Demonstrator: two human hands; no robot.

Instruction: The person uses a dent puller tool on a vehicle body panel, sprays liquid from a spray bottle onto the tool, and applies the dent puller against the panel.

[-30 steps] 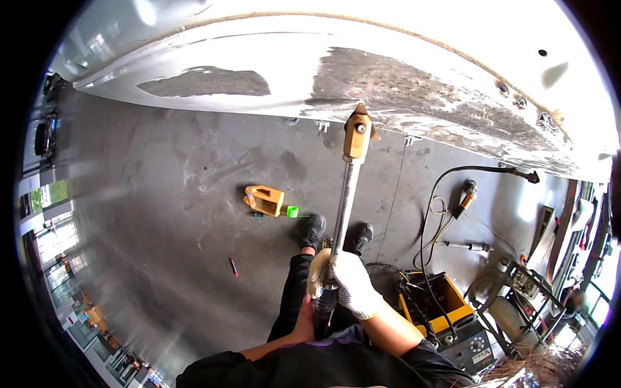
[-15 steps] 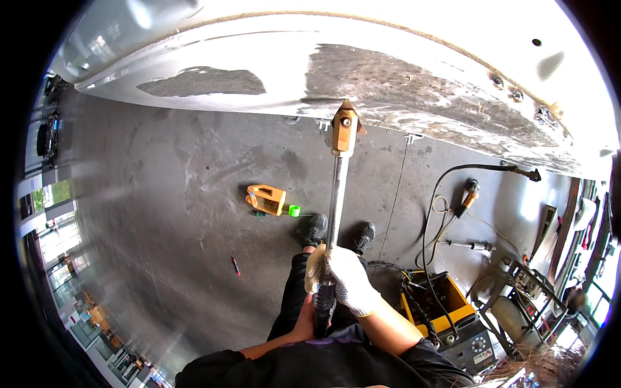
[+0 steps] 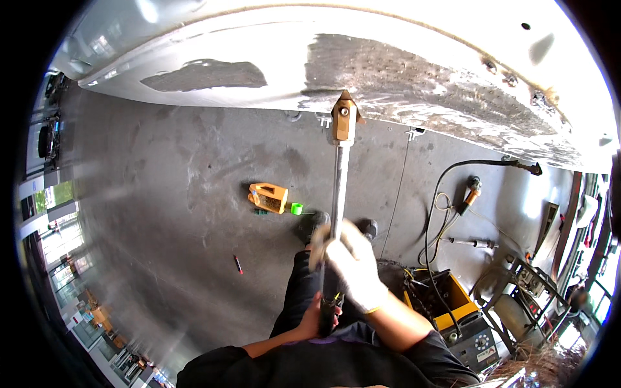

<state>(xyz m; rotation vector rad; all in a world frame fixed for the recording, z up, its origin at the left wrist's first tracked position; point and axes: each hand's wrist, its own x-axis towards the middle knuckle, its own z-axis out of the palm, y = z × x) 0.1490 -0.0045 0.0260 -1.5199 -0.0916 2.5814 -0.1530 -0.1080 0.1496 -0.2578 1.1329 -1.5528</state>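
Note:
A slide-hammer dent puller (image 3: 339, 178) stretches from my waist toward the white car panel (image 3: 272, 52). Its copper-coloured pointed head (image 3: 344, 123) overlaps the panel's lower edge; whether it touches cannot be told. My bare left hand (image 3: 310, 323) is closed around the black rear grip, close to my body. My right hand (image 3: 356, 268), in a white work glove and smeared by motion, wraps the dark sliding part further up the shaft. Two bare, sanded grey patches show on the panel, the larger patch (image 3: 381, 68) pitted and scratched beyond the tool head.
An orange-yellow jug (image 3: 269, 198) and a green cap (image 3: 296, 209) lie on the floor, with a red-black marker (image 3: 238, 264). To the right are an orange corded power tool (image 3: 470, 194), a black cable (image 3: 430, 207), a metal rod tool (image 3: 472, 244) and a yellow-black machine (image 3: 462, 317).
My right hand has moved forward along the shaft, away from my left hand, and is now blurred. My left hand remains at the rear grip. The whole view has shifted slightly.

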